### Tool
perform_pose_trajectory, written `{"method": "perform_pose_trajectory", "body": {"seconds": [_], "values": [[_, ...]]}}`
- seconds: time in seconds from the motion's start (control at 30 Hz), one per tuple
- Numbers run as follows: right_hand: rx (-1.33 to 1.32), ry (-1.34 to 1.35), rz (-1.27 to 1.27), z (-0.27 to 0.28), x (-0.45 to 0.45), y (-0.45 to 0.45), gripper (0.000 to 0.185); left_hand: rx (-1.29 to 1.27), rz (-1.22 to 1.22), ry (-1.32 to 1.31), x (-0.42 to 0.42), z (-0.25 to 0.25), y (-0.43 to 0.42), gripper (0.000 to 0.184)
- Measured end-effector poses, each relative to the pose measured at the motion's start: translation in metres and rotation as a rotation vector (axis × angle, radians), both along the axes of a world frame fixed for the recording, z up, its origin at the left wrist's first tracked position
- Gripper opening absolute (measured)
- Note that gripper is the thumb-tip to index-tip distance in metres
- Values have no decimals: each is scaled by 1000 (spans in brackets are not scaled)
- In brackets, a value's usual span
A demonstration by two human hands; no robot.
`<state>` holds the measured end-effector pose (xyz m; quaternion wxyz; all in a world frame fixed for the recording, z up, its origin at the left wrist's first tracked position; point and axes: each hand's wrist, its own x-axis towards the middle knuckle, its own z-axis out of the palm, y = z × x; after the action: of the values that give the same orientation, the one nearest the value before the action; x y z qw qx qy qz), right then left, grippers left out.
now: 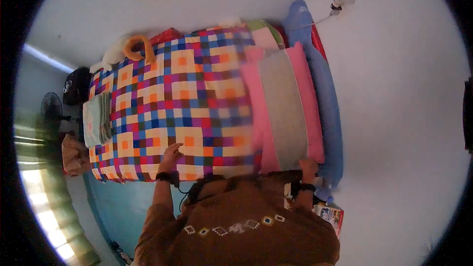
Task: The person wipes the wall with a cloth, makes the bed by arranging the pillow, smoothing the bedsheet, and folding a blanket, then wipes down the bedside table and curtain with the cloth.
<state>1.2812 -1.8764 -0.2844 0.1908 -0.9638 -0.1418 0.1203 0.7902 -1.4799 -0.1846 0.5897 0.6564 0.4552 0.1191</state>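
Observation:
My right hand (309,166) is closed on the near corner of a pink pillow with a grey middle band (286,103), which lies at the right end of the bed. My left hand (171,155) hovers over the near edge of the checkered bedspread (182,93), its fingers partly stretched and nothing in them. Whether it touches the cloth I cannot tell. Another pink pillow (252,76) seems to lie partly beneath the banded one. The bedspread looks blurred beside the pillows.
Folded pale green cloth (97,119) lies at the bed's left end. An orange curved plush piece (139,49) rests along the far edge. A blue cloth-covered headboard (327,103) stands behind the pillows. A fan (51,107) and a black bag (77,86) are at far left.

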Motion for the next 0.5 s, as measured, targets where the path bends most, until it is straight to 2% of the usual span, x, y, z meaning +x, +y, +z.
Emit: {"method": "perform_pose_trajectory", "body": {"seconds": [0.13, 0.23, 0.3, 0.33, 0.4, 0.43, 0.5], "values": [[120, -367, 291, 91, 65, 98, 53, 507, -231, 208, -21, -2, -11, 29], [112, -527, 325, 98, 123, 178, 57, 587, -175, 215, -23, 13, -27, 34], [138, -268, 155, 73, 145, 205, 55, 246, -57, 200, -50, -30, -18, 36], [105, -168, 120, 71, 147, 212, 53, 135, 60, 163, -45, -16, -25, 37], [-16, -5, 98, 83, 133, 226, 47, 508, -211, 261, -49, 3, -32, 35], [-100, 63, 110, 93, 123, 229, 43, 415, -155, 298, -44, 17, -36, 35], [-12, -31, 168, 39, 145, 226, 35, 226, -44, 373, -36, 41, -44, 34]]}}
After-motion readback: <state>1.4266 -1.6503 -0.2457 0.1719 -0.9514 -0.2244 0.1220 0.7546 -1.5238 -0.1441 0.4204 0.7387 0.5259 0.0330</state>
